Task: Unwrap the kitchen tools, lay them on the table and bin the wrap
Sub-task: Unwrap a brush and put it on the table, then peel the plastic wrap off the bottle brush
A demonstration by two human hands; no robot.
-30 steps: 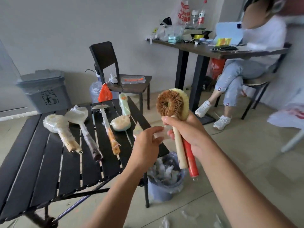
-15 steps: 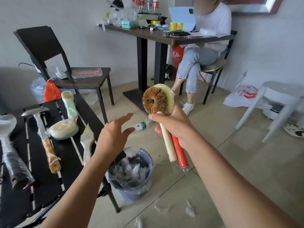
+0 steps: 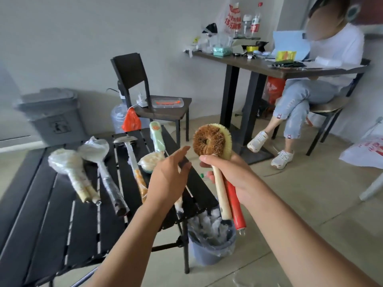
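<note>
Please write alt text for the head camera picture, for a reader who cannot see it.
The right hand grips two bare brushes by their handles, and the left hand is open beside them. Several wrapped tools lie on the black table, and a bin full of wrap stands beside it.

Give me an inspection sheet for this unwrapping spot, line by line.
Surface: black slatted table, tools laid in a row.
Job's things: wrapped tools on the table; two bare brushes in hand; small bin beside the table holds wrap.
Clutter: orange bag by the chair.
Grips: left hand open, holding nothing; right hand holds both brush handles.
Cables: white charger lead on the chair seat.
Surroundings: grey lidded bin by the wall; person seated at a crowded desk.
</note>
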